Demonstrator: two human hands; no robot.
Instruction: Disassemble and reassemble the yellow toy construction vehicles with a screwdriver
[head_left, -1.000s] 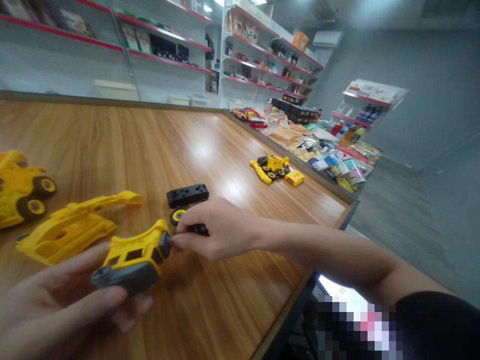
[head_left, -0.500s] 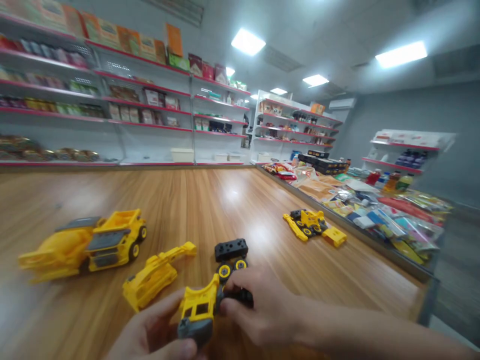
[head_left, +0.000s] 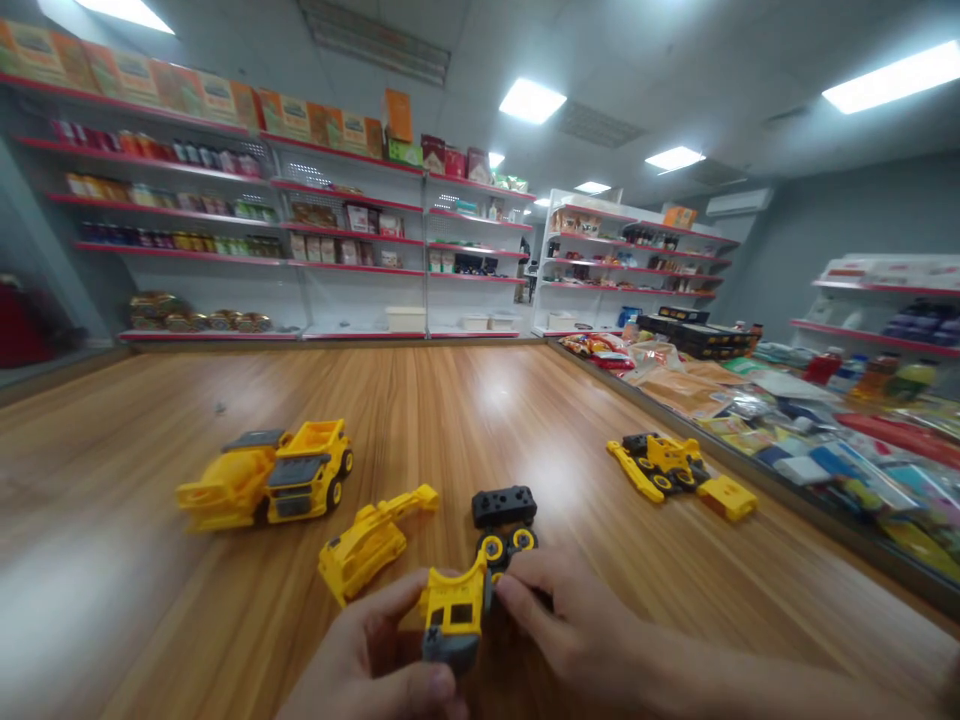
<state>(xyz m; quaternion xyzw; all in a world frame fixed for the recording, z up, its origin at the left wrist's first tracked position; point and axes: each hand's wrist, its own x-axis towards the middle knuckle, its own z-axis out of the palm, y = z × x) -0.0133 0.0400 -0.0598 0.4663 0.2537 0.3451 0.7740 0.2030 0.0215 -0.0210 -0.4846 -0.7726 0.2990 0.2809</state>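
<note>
My left hand (head_left: 375,660) grips a yellow toy cab with a grey base (head_left: 454,612) low in the view, fingers wrapped round it. My right hand (head_left: 574,625) pinches a small dark part against the cab's right side; the part is mostly hidden by my fingers. Just beyond my hands lie a pair of black wheels with yellow hubs (head_left: 507,544) and a black chassis block (head_left: 504,505). A yellow excavator arm piece (head_left: 371,540) rests to the left of them on the wooden table (head_left: 420,420).
Two yellow toy trucks (head_left: 270,475) stand together at the left. A partly dismantled yellow toy (head_left: 675,470) lies at the right near the table edge. Beyond that edge is a counter of packaged goods (head_left: 787,420). Shop shelves (head_left: 300,220) line the back wall.
The view has tilted up and back, showing more of the shop and the toy trucks. Both hands stay on the yellow cab, now nearer the bottom edge.
</note>
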